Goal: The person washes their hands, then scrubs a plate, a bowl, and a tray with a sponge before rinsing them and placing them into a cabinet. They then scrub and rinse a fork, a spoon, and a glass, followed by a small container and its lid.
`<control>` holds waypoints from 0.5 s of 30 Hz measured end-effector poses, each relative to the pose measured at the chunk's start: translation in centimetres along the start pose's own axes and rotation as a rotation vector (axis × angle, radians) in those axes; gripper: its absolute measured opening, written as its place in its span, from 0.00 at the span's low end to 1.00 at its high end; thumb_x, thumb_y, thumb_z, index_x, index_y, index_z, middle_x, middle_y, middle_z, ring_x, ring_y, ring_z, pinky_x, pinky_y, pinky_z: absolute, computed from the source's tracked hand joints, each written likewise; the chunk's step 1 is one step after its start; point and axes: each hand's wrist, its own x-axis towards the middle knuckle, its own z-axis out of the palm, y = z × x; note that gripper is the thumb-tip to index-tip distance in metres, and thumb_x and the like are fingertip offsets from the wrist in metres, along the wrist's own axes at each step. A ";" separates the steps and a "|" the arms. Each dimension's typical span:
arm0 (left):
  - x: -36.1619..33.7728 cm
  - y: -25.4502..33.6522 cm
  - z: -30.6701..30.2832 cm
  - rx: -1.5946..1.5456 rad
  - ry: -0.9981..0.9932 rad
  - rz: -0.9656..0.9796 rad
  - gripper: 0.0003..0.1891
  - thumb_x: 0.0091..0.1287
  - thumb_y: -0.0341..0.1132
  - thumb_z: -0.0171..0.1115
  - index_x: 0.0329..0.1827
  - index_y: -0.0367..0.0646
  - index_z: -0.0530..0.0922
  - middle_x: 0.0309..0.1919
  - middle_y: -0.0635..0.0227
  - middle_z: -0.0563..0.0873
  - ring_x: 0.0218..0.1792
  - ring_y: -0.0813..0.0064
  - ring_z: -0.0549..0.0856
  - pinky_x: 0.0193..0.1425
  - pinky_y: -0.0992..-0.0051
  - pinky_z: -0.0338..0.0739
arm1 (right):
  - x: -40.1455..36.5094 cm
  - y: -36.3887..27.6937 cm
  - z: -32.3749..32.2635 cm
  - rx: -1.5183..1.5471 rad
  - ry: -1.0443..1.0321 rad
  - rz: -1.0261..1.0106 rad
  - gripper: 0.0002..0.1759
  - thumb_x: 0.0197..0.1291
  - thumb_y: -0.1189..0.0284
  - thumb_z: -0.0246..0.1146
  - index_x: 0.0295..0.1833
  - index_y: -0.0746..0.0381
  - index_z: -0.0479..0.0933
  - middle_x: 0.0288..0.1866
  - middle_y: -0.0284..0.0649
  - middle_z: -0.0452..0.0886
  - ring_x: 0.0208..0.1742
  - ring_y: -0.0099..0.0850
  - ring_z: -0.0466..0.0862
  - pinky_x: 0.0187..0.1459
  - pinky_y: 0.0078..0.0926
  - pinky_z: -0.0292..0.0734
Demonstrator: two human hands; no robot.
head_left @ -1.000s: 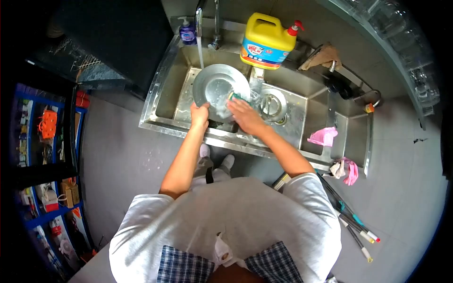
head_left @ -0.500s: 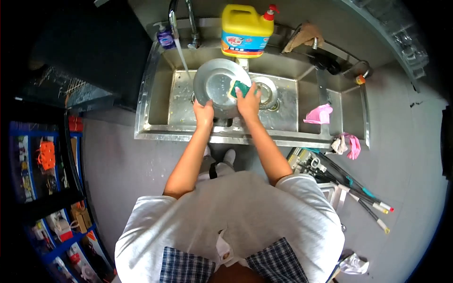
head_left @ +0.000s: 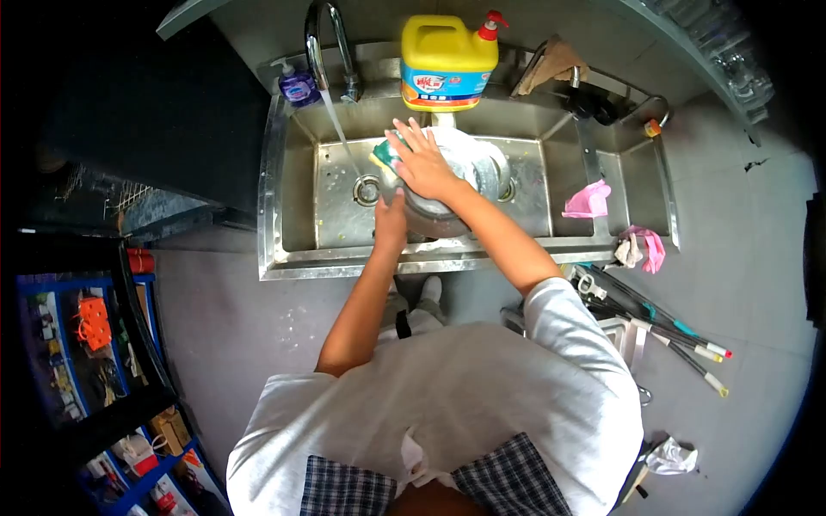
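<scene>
From the head camera: a steel sink [head_left: 292, 215] is set over a grey floor, its tap [head_left: 323, 26] running, with blue shelves [head_left: 86, 344] at the left. The yellow jug [head_left: 447, 52] carries a red-and-blue label (writing too small to read). The left hand [head_left: 391, 217] grips the near rim of the metal dish [head_left: 477, 168] in the basin. The right hand [head_left: 422, 159], fingers spread flat, presses the green sponge [head_left: 385, 155] on it, now at the dish's left side rather than its right edge.

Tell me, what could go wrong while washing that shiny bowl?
The wet metal bowl is gripped at its edge by the left hand while the right hand presses a sponge on it; it might slip and bang into the sink. The water stream runs close by and could splash out.
</scene>
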 end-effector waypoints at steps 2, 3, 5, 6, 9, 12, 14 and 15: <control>-0.6 1.4 -0.1 -0.046 -0.028 -0.008 0.24 0.69 0.43 0.52 0.61 0.34 0.66 0.50 0.59 0.78 0.48 0.71 0.77 0.51 0.71 0.71 | -1.1 -0.5 -0.6 -0.005 -0.072 0.020 0.32 0.62 0.64 0.52 0.71 0.58 0.54 0.75 0.44 0.47 0.75 0.50 0.45 0.70 0.55 0.42; -0.3 1.1 -0.4 -0.059 -0.009 -0.049 0.25 0.69 0.44 0.51 0.61 0.34 0.66 0.52 0.59 0.76 0.49 0.71 0.76 0.52 0.71 0.71 | -1.4 -0.7 -0.9 -0.010 -0.112 0.030 0.32 0.62 0.63 0.51 0.71 0.57 0.54 0.75 0.43 0.47 0.75 0.49 0.45 0.70 0.54 0.41; 0.7 0.4 -0.9 -0.087 0.030 -0.124 0.26 0.70 0.47 0.49 0.62 0.34 0.64 0.55 0.57 0.74 0.52 0.70 0.75 0.55 0.71 0.71 | -1.1 -1.2 -1.3 0.011 -0.076 0.101 0.33 0.62 0.59 0.53 0.70 0.56 0.55 0.74 0.46 0.48 0.73 0.56 0.46 0.69 0.57 0.42; 0.7 0.7 -0.5 -0.015 -0.008 -0.064 0.25 0.71 0.46 0.47 0.63 0.35 0.64 0.56 0.58 0.73 0.54 0.69 0.74 0.56 0.70 0.70 | -0.2 -2.4 -2.2 0.038 -0.047 0.154 0.33 0.62 0.57 0.53 0.70 0.55 0.56 0.74 0.47 0.49 0.73 0.58 0.46 0.69 0.58 0.42; 0.4 1.6 1.1 0.016 -0.089 0.027 0.26 0.73 0.46 0.43 0.66 0.36 0.61 0.59 0.58 0.71 0.57 0.66 0.73 0.60 0.67 0.67 | 1.6 -2.3 0.5 0.045 0.105 0.238 0.29 0.60 0.56 0.56 0.65 0.56 0.64 0.69 0.51 0.57 0.69 0.60 0.53 0.66 0.59 0.46; 1.3 2.0 0.8 -0.139 -0.085 -0.018 0.30 0.72 0.49 0.43 0.68 0.33 0.57 0.60 0.55 0.70 0.59 0.65 0.71 0.63 0.70 0.64 | 1.8 -1.0 1.1 -0.087 0.178 0.192 0.26 0.58 0.61 0.58 0.61 0.57 0.67 0.67 0.52 0.60 0.67 0.57 0.56 0.66 0.57 0.49; 1.9 1.7 0.1 -0.033 -0.043 -0.004 0.31 0.72 0.49 0.43 0.68 0.32 0.57 0.62 0.55 0.69 0.61 0.65 0.68 0.66 0.72 0.59 | 1.3 -0.3 -0.3 -0.219 0.201 0.246 0.25 0.57 0.63 0.58 0.60 0.57 0.68 0.67 0.51 0.60 0.67 0.57 0.57 0.66 0.55 0.50; 2.2 1.6 -0.3 0.015 -0.014 0.006 0.31 0.73 0.49 0.43 0.68 0.31 0.57 0.63 0.54 0.69 0.62 0.65 0.67 0.68 0.73 0.56 | 1.3 0.5 -0.3 -0.267 0.269 0.311 0.24 0.57 0.64 0.58 0.60 0.58 0.68 0.67 0.52 0.60 0.68 0.56 0.56 0.66 0.55 0.49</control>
